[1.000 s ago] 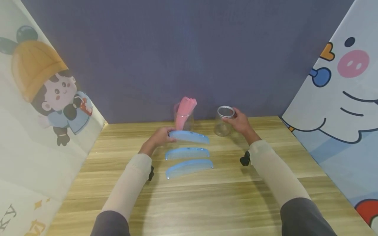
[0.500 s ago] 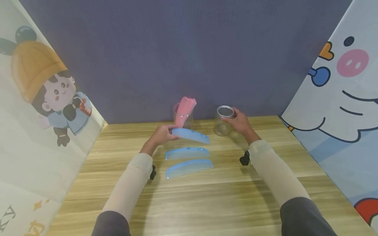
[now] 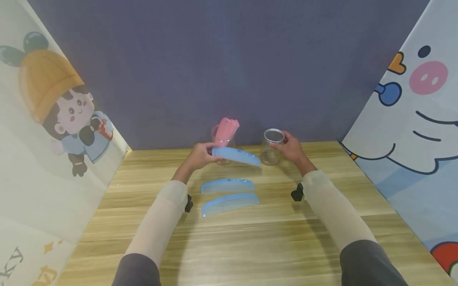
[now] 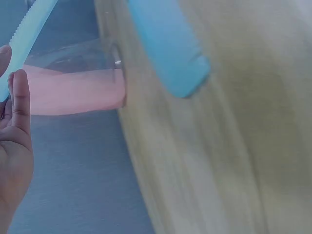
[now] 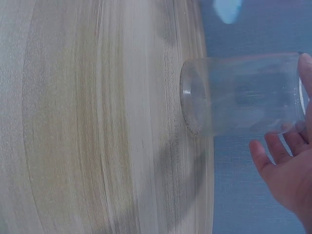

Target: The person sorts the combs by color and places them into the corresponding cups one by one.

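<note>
My left hand (image 3: pixel 201 156) pinches a blue comb (image 3: pixel 237 155) by its left end, tilted with its right end lower. The held comb (image 4: pixel 33 34) is raised over the table in front of a clear jar (image 3: pixel 231 143) with pink flat pieces (image 3: pixel 226 129) standing in it. My right hand (image 3: pixel 291 149) grips the silver rim of a second clear jar (image 3: pixel 270 154), which stands upright with nothing visible inside. In the right wrist view the fingers and thumb of my right hand (image 5: pixel 292 168) are around the top of that jar (image 5: pixel 243 97).
Two more blue combs, a nearer one (image 3: pixel 229 203) and a farther one (image 3: pixel 227 185), lie side by side on the wooden table (image 3: pixel 250 246). A dark panel (image 3: pixel 229 71) stands behind the jars. Cartoon-printed walls flank the table left and right.
My left hand has lifted the farthest blue comb off the table and carried it up and to the right, toward the right jar. My right hand and its jar have stayed in place.
</note>
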`<action>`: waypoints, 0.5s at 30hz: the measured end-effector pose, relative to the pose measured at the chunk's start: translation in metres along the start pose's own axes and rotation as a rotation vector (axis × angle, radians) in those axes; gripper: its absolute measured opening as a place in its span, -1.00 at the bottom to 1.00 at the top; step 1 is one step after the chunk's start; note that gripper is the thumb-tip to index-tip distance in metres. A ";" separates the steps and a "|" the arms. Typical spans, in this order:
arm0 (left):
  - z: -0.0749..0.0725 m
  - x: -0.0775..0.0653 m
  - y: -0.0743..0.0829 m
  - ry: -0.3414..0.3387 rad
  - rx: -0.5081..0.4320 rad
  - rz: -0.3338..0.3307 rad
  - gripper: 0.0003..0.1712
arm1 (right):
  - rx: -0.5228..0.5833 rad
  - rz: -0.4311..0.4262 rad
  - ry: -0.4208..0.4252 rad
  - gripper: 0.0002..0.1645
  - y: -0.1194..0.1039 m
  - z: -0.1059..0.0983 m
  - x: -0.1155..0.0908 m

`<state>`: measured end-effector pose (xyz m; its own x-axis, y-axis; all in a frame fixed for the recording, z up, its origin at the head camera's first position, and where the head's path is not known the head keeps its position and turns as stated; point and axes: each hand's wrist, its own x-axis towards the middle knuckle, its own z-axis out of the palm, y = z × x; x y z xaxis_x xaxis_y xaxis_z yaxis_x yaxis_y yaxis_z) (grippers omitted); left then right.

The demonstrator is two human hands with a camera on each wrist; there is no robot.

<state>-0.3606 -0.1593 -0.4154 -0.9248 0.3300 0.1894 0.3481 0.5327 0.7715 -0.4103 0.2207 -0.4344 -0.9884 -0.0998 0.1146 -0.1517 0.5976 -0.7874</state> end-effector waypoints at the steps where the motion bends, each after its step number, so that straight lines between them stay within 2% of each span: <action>1: -0.001 0.001 0.003 0.004 0.000 0.001 -0.37 | -0.002 -0.003 0.004 0.08 0.000 0.000 0.000; 8: -0.010 0.008 0.019 0.052 -0.020 0.002 -0.37 | 0.001 -0.011 0.007 0.07 0.000 0.000 -0.002; 15: -0.013 0.013 0.030 0.068 -0.054 -0.013 -0.35 | -0.005 -0.021 0.011 0.05 -0.001 0.000 -0.003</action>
<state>-0.3647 -0.1492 -0.3817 -0.9382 0.2686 0.2184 0.3287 0.4932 0.8054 -0.4070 0.2198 -0.4339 -0.9850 -0.1038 0.1377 -0.1724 0.5995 -0.7816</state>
